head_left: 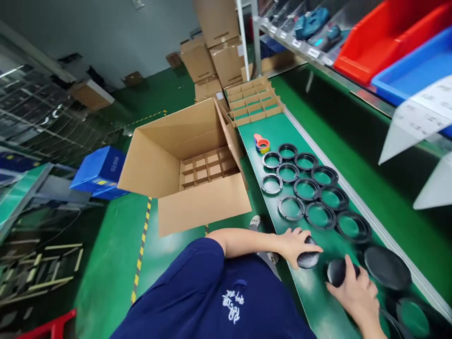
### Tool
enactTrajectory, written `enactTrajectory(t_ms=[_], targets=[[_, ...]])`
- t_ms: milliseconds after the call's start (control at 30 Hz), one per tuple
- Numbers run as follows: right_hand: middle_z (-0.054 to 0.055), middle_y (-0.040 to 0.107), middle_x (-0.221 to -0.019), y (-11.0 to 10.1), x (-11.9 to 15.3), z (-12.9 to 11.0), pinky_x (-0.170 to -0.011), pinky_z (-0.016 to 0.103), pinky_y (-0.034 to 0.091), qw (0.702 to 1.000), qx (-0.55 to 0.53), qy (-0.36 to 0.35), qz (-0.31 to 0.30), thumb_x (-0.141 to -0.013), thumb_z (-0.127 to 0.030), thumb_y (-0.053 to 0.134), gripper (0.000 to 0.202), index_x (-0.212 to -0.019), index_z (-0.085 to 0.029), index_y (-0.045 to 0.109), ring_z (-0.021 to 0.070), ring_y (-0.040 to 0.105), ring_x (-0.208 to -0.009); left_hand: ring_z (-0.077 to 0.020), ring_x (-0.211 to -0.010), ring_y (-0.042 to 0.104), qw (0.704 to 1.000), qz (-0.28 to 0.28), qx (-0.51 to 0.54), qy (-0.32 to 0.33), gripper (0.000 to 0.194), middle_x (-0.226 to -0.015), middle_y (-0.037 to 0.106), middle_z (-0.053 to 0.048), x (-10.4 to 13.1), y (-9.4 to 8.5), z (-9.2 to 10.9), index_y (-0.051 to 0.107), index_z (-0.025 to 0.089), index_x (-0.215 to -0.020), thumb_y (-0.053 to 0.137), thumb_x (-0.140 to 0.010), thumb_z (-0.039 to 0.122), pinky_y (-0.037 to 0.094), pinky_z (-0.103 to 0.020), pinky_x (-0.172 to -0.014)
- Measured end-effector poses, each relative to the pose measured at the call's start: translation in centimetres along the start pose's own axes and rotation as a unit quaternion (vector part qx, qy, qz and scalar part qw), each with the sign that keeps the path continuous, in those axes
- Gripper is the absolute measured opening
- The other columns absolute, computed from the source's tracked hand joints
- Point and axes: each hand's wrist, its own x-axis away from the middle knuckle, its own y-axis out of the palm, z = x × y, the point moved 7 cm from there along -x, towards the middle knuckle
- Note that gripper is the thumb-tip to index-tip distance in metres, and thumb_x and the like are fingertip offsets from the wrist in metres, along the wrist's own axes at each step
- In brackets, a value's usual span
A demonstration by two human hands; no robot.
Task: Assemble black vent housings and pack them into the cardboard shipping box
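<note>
My left hand (294,246) is wrapped over a black, shiny round part (308,260) at the near edge of the green work table (310,294). Close to its right, my right hand (358,288) grips another dark, rounded part (336,272), its fingers spread across the top. Both parts are partly covered by my fingers, so their exact kind cannot be made out. Several black rings (307,189) lie in rows just beyond my hands. Beside my right hand sits a large black disc (387,267), with more black round pieces (413,318) behind it, blurred.
Left of the table stands an open cardboard box (205,205) with a cardboard divider (208,167) inside. Another divider grid (254,101) and a red-and-yellow tape roll (262,144) lie at the table's far end. A shelf with red (384,42) and blue bins (416,68) overhangs the right.
</note>
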Motion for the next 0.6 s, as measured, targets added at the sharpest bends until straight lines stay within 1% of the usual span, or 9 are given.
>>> enactTrajectory(t_ms=[67,100,167,233,333,433,500,533,600], targets=[[0.024,0.036,-0.152,-1.7,0.1,-0.3,-0.095,0.069,0.047,0.999,-0.038,-0.002,0.013,-0.069,-0.074,0.062,0.109,-0.16,-0.023,0.027,0.0556,0.042,-0.133,-0.0463,-0.141,0.034,0.996,0.064,0.067,-0.005,0.105,-0.155,0.026,-0.017,5.0,-3.2,-1.3,0.035,0.034,-0.154,0.082,-0.062,0.051,0.042,-0.059,-0.106],[0.025,0.037,-0.151,-2.6,0.1,-0.9,-0.099,0.07,0.044,0.998,-0.065,-0.01,0.017,-0.068,-0.077,0.061,0.112,-0.16,-0.022,0.027,0.0555,0.042,-0.134,-0.046,-0.142,0.032,0.991,0.097,0.092,-0.023,0.107,-0.157,0.025,-0.016,7.8,-4.8,-2.5,0.036,0.034,-0.154,0.083,-0.059,0.054,0.039,-0.059,-0.11],[0.023,0.043,-0.148,-4.0,0.0,-3.3,-0.106,0.069,0.041,0.988,-0.146,-0.042,0.005,-0.066,-0.078,0.064,0.116,-0.16,-0.021,0.025,0.0527,0.044,-0.135,-0.046,-0.145,0.029,0.974,0.162,0.133,-0.087,0.113,-0.159,0.023,-0.017,13.9,-7.9,-6.2,0.036,0.033,-0.153,0.086,-0.055,0.057,0.033,-0.06,-0.115],[0.018,0.044,-0.15,-4.9,0.1,-7.4,-0.107,0.063,0.046,0.962,-0.257,-0.078,-0.048,-0.069,-0.073,0.066,0.111,-0.16,-0.027,0.022,0.047,0.047,-0.136,-0.0437,-0.147,0.027,0.945,0.231,0.164,-0.162,0.115,-0.159,0.028,-0.017,20.4,-10.7,-11.1,0.035,0.032,-0.154,0.087,-0.055,0.056,0.031,-0.059,-0.118],[0.008,0.04,-0.158,-5.3,0.8,-17.3,-0.101,0.052,0.056,0.894,-0.388,-0.144,-0.171,-0.077,-0.063,0.066,0.096,-0.159,-0.044,0.021,0.0381,0.048,-0.14,-0.036,-0.144,0.035,0.877,0.36,0.159,-0.277,0.109,-0.153,0.04,-0.013,30.2,-14.7,-19.9,0.034,0.03,-0.154,0.086,-0.06,0.05,0.03,-0.052,-0.121],[0.006,0.04,-0.159,-5.3,1.2,-29.9,-0.106,0.051,0.053,0.831,-0.423,-0.232,-0.277,-0.078,-0.056,0.069,0.093,-0.159,-0.047,0.022,0.0342,0.043,-0.144,-0.0359,-0.144,0.035,0.761,0.464,0.102,-0.442,0.106,-0.156,0.035,-0.013,40.4,-17.2,-30.1,0.034,0.029,-0.153,0.085,-0.062,0.041,0.03,-0.05,-0.121],[0.007,0.04,-0.16,-5.1,0.8,-38.4,-0.109,0.052,0.049,0.798,-0.424,-0.276,-0.327,-0.079,-0.054,0.071,0.096,-0.16,-0.044,0.021,0.0333,0.041,-0.146,-0.0389,-0.146,0.03,0.677,0.481,0.079,-0.551,0.105,-0.16,0.026,-0.014,46.5,-17.5,-37.1,0.032,0.03,-0.155,0.085,-0.064,0.038,0.031,-0.051,-0.119],[0.008,0.039,-0.16,-4.9,0.3,-42.5,-0.111,0.052,0.048,0.789,-0.42,-0.293,-0.341,-0.079,-0.053,0.071,0.098,-0.161,-0.042,0.02,0.0329,0.04,-0.147,-0.0401,-0.146,0.029,0.644,0.477,0.079,-0.593,0.105,-0.161,0.023,-0.015,49.3,-17.4,-40.5,0.032,0.031,-0.155,0.084,-0.065,0.038,0.032,-0.052,-0.118],[0.01,0.036,-0.161,-4.3,-1.2,-50.4,-0.113,0.052,0.045,0.79,-0.388,-0.327,-0.345,-0.078,-0.052,0.073,0.102,-0.162,-0.037,0.017,0.0327,0.038,-0.148,-0.0424,-0.147,0.027,0.606,0.453,0.092,-0.648,0.105,-0.162,0.02,-0.017,53.8,-16.6,-47.0,0.03,0.032,-0.156,0.084,-0.067,0.037,0.034,-0.053,-0.116]])
